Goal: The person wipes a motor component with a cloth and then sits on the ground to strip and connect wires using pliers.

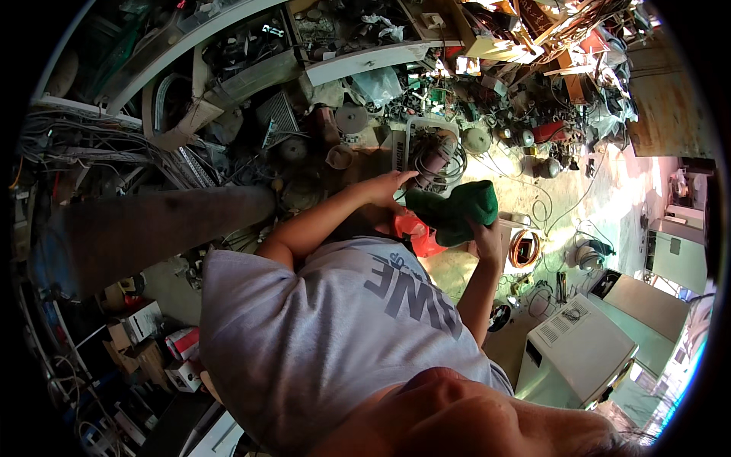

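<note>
Green cloth: bunched green cloth [478, 202], centre of the frame, just right of middle; folds deep, its left end dark, exact kind hard to make out.
Right hand: right hand [485, 232] closed on the cloth's lower right edge; some fingers lost behind the fabric.
Left hand: left hand [390, 190] at the cloth's left end, fingers pointing right; cannot tell how wide it stands or whether it touches, as fingertips merge with dark clutter.
Red bag: crumpled red plastic bag [417, 231] below the cloth; upper part covered by it, support not visible.
Wired device: brownish device [435, 161] in looped cable above the cloth; lower part hidden, type unclear.
Coil: copper-coloured coil [524, 249], right of the right hand.
Shirt: grey shirt [327, 305], lower centre; its print partly lost in folds.
Beam: dark, blurred beam [167, 228] at left, covering things behind it.
Cabinet: pale metal cabinet [579, 343], lower right.
Upper right: tangled heap [575, 57]; glare and overlap make single pieces hard to separate.
Rim: black fisheye border cuts off all corners.
</note>
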Action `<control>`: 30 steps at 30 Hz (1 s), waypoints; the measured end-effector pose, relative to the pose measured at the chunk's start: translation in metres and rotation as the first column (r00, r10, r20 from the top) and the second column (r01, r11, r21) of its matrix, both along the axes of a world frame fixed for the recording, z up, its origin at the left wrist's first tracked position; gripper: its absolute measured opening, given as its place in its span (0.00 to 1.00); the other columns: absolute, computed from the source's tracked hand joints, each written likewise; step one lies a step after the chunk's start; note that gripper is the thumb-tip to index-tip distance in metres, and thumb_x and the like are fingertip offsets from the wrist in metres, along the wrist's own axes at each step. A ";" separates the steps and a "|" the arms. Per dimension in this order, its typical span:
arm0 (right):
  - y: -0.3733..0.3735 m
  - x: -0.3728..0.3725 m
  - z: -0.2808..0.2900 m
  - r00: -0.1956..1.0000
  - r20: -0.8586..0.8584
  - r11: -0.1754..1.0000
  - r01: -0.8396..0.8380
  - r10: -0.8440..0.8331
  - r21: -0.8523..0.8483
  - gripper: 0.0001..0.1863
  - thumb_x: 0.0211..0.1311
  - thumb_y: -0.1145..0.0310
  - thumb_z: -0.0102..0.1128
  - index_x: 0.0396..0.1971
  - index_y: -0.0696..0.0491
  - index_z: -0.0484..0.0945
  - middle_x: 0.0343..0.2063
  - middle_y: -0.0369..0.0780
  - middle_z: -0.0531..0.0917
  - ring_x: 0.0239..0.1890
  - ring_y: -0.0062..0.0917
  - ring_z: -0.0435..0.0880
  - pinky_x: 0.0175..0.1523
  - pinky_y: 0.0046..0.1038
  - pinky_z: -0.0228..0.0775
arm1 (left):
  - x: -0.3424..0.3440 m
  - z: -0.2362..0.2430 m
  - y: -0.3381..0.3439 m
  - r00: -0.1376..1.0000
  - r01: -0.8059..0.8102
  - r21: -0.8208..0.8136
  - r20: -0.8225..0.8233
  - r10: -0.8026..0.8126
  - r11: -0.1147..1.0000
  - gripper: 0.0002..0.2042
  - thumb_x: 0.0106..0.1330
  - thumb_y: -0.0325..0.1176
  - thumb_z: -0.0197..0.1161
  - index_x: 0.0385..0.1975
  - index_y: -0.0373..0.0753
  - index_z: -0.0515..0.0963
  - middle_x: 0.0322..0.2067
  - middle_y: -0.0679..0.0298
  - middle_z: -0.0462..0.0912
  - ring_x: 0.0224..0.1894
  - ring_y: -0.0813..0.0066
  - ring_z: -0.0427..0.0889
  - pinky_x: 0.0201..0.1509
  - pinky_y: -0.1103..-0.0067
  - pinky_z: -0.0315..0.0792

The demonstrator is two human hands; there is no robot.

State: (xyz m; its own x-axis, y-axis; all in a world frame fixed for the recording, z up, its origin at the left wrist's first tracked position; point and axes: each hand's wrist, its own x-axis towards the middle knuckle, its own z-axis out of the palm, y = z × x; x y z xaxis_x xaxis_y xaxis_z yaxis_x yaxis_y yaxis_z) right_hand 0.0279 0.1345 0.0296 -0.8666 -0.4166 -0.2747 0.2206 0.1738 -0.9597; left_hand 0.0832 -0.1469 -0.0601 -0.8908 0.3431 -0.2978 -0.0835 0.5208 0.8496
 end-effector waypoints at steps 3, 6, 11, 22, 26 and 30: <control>-0.060 -0.016 0.013 0.990 0.007 0.972 -0.140 0.143 -0.189 0.25 0.53 0.71 0.63 0.53 0.59 0.71 0.47 0.39 0.78 0.49 0.23 0.77 0.53 0.27 0.69 | 0.008 -0.014 -0.012 0.951 -0.158 -0.012 -0.270 0.148 0.987 0.52 0.36 0.39 0.78 0.65 0.40 0.55 0.54 0.48 0.69 0.57 0.53 0.70 0.61 0.67 0.64; -0.123 -0.024 0.031 0.975 -0.005 0.950 -0.219 0.224 -0.221 0.22 0.54 0.74 0.59 0.52 0.58 0.71 0.45 0.37 0.79 0.47 0.21 0.77 0.52 0.26 0.69 | 0.001 -0.062 -0.043 0.802 -0.344 0.093 -0.488 0.343 0.935 0.38 0.41 0.34 0.75 0.56 0.37 0.68 0.46 0.55 0.76 0.52 0.60 0.74 0.58 0.69 0.66; -0.210 -0.051 0.005 0.955 -0.174 0.967 -0.252 0.242 -0.039 0.20 0.55 0.74 0.58 0.49 0.59 0.72 0.42 0.37 0.80 0.45 0.21 0.77 0.51 0.26 0.69 | 0.001 -0.109 -0.132 0.771 -0.636 0.059 -0.008 0.637 0.770 0.19 0.53 0.38 0.69 0.45 0.45 0.78 0.40 0.61 0.81 0.50 0.61 0.76 0.53 0.69 0.70; -0.370 -0.047 -0.149 0.877 -0.362 0.923 -0.195 0.316 0.332 0.22 0.51 0.69 0.60 0.46 0.60 0.69 0.38 0.56 0.79 0.44 0.52 0.78 0.49 0.43 0.69 | 0.015 -0.049 -0.248 0.503 -0.862 0.494 0.809 0.302 0.112 0.25 0.62 0.45 0.63 0.58 0.49 0.67 0.51 0.70 0.75 0.53 0.70 0.73 0.55 0.65 0.67; -0.409 -0.011 -0.134 0.661 -0.298 0.720 -0.572 0.688 0.393 0.22 0.50 0.70 0.58 0.47 0.60 0.70 0.48 0.56 0.74 0.53 0.49 0.73 0.55 0.41 0.67 | 0.016 -0.084 -0.256 0.321 -0.928 0.371 0.829 0.458 -0.021 0.35 0.58 0.54 0.65 0.63 0.51 0.60 0.58 0.67 0.67 0.61 0.67 0.64 0.57 0.60 0.62; -0.430 -0.014 -0.145 0.540 -0.292 0.607 -0.757 0.790 0.243 0.26 0.50 0.70 0.59 0.52 0.58 0.70 0.52 0.53 0.73 0.55 0.47 0.71 0.58 0.38 0.65 | 0.030 -0.119 -0.275 -0.047 -0.977 0.105 0.743 0.667 -0.186 0.38 0.60 0.55 0.63 0.66 0.43 0.57 0.60 0.61 0.65 0.63 0.64 0.62 0.60 0.59 0.60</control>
